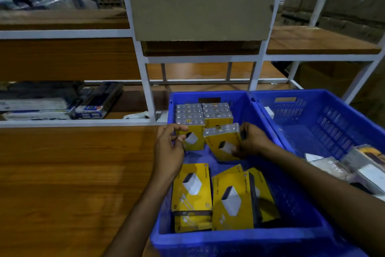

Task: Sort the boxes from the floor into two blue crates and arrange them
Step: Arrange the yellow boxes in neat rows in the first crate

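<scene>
Two hands: left hand (168, 146) pinches upright box (194, 141); right hand (252, 142) grips tilted box (220, 142), mid-frame.
Risk: crooked entry may topple the row (204, 113).

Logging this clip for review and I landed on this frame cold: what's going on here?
A person is arranging yellow boxes in the left blue crate. The right hand grips a tilted yellow box next to the row standing at the crate's far end. The left hand pinches the corner of a standing yellow box in that row. More loose yellow boxes lie nearer the person. The right blue crate holds a few grey and white boxes.
</scene>
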`<state>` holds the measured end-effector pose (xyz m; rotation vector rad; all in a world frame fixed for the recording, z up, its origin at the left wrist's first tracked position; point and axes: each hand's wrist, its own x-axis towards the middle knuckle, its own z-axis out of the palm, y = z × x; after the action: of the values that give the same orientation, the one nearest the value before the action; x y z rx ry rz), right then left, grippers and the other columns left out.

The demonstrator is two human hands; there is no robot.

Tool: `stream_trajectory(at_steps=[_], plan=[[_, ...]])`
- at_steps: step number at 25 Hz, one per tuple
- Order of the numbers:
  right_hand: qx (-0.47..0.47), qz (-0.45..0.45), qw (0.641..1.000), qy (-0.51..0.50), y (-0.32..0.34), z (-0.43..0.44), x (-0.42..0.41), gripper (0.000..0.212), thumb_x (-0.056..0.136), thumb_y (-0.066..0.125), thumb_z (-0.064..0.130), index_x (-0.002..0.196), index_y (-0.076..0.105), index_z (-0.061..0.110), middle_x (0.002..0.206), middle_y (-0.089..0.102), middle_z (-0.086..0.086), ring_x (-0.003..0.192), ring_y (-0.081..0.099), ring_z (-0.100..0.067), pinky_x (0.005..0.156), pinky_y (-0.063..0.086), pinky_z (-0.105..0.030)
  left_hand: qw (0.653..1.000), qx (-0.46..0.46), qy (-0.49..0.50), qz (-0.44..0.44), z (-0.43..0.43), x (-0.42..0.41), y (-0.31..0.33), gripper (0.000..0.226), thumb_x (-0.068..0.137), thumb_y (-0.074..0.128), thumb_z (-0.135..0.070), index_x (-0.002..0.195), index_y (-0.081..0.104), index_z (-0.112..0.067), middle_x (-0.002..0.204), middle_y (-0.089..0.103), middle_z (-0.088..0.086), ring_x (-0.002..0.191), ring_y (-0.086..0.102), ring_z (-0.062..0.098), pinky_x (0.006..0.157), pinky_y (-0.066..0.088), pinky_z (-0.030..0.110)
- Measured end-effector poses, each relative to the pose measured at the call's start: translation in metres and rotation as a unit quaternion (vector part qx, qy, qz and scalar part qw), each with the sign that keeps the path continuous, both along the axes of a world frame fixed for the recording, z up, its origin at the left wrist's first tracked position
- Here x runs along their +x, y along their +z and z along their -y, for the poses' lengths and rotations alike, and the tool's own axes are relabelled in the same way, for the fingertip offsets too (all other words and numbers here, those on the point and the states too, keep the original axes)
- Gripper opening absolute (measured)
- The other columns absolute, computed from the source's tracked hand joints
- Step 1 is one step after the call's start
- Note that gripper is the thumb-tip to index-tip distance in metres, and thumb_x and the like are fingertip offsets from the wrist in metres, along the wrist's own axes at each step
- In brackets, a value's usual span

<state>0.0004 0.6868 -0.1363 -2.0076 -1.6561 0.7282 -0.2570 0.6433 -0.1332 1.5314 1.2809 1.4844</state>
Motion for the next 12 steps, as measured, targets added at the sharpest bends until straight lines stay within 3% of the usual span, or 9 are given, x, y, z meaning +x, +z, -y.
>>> stream_trajectory(at_steps=[2,5,7,9,10,12], plan=[[-0.065,-0.030,0.997,-0.042,-0.010,-0.017,-0.002,0.049,0.070,0.083,-0.007,0.079,0.041,0.017,0.085,0.050,-0.005,0.081,0.049,-0.021,0.062,0.049,-0.040,1.000,-0.003,-0.004,0.000,0.000,0.000,0.000,0.038,0.095,0.051,0.015,0.097,0.067,-0.019,0.120,0.056,0.003,0.104,0.067,0.008,0.083,0.051,0.010],[-0.078,-0.064,0.991,-0.089,-0.025,-0.050,-0.003,0.042,0.077,0.072,-0.016,0.080,0.044,0.015,0.093,0.058,-0.013,0.085,0.059,-0.029,0.074,0.058,-0.049,1.000,-0.011,-0.006,-0.008,0.000,0.000,0.000,0.033,0.095,0.050,0.015,0.098,0.069,-0.013,0.118,0.056,0.002,0.100,0.066,-0.004,0.082,0.050,0.008],[-0.054,-0.047,0.990,-0.124,-0.037,-0.066,-0.003,0.034,0.085,0.066,-0.008,0.084,0.044,0.017,0.102,0.054,-0.015,0.088,0.054,-0.027,0.074,0.051,-0.043,1.000,-0.009,-0.008,-0.011,0.001,-0.001,0.000,0.034,0.095,0.050,0.015,0.096,0.069,-0.014,0.117,0.057,0.002,0.100,0.065,-0.004,0.081,0.049,0.007],[-0.054,-0.095,0.983,-0.150,-0.052,-0.074,-0.004,0.030,0.089,0.064,-0.006,0.107,0.053,0.016,0.113,0.053,-0.016,0.098,0.057,-0.029,0.083,0.050,-0.040,1.000,-0.009,-0.004,-0.013,0.000,-0.001,-0.001,0.036,0.095,0.053,0.012,0.093,0.069,-0.019,0.115,0.058,0.001,0.102,0.064,0.002,0.079,0.048,0.008],[-0.062,-0.127,0.975,-0.171,-0.060,-0.075,-0.006,0.041,0.088,0.066,-0.005,0.124,0.054,0.010,0.124,0.056,-0.018,0.111,0.060,-0.032,0.089,0.051,-0.040,1.000,-0.010,-0.001,-0.015,0.000,-0.002,-0.001,0.037,0.095,0.053,0.012,0.092,0.069,-0.021,0.114,0.059,0.000,0.102,0.064,0.004,0.078,0.048,0.007],[-0.072,-0.070,0.975,-0.197,-0.072,-0.076,-0.013,0.051,0.089,0.073,0.005,0.135,0.051,0.001,0.135,0.056,-0.020,0.124,0.058,-0.034,0.092,0.051,-0.039,1.000,-0.011,0.002,-0.019,0.000,-0.002,-0.002,0.038,0.095,0.053,0.011,0.091,0.069,-0.023,0.113,0.060,-0.001,0.102,0.064,0.005,0.080,0.048,0.008]])
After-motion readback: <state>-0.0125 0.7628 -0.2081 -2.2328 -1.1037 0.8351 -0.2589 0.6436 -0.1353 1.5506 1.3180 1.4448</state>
